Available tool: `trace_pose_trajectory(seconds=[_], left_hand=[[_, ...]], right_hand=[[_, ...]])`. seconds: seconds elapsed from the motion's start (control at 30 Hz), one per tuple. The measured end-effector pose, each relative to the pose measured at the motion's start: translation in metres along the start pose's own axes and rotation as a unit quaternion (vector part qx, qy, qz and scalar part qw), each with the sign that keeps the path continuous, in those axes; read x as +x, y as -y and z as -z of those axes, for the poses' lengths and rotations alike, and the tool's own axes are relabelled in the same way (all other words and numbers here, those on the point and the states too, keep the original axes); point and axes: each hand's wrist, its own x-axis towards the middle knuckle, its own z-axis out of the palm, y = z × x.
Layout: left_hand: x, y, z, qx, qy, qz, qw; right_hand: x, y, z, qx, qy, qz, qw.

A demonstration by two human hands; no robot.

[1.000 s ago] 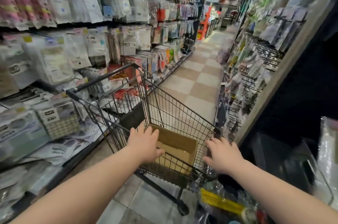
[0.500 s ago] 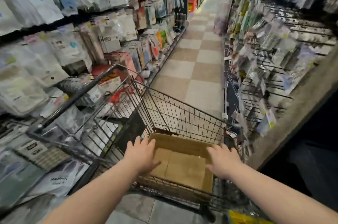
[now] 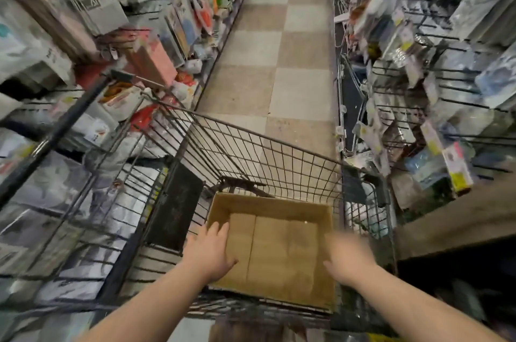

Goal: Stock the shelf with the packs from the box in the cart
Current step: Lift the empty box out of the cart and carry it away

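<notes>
An open brown cardboard box [image 3: 269,204] sits in the near end of a black wire cart [image 3: 259,142]. Only its bare flaps show inside; I see no packs in it. My left hand [image 3: 210,253] lies over the box's left wall with straight fingers pointing into it. My right hand [image 3: 347,260], blurred by motion, is over the box's right wall with its fingers stretched out. Neither hand holds anything.
Shelves packed with hanging packs [image 3: 92,6] run along the left, close to the cart's handle [image 3: 55,132]. A peg rack with packs [image 3: 413,68] lines the right, and a wooden ledge [image 3: 446,218] sits beside the cart. The checkered aisle floor [image 3: 279,48] stretches ahead.
My view has tilted down and come closer to the cart. Both hands have moved forward from the cart's near edge to the box's side walls.
</notes>
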Motion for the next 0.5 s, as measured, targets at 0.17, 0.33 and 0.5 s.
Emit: trace_pose_trajectory(seconds=[0.17,0.33,0.5], left_hand=[[0.053,0.019,-0.024,-0.025,0.042,0.008,0.999],[0.106,0.047,-0.056,-0.106,0.086,0.073,0.988],[0.151,0.068,-0.082,-0.175,0.107,0.113,0.972]], right_hand=[[0.037,-0.003,-0.032,0.073,0.071,-0.083,0.991],[0.071,-0.003,-0.056,0.158,0.106,-0.168,0.967],[0.123,-0.027,-0.134,0.234,0.118,-0.242,0.934]])
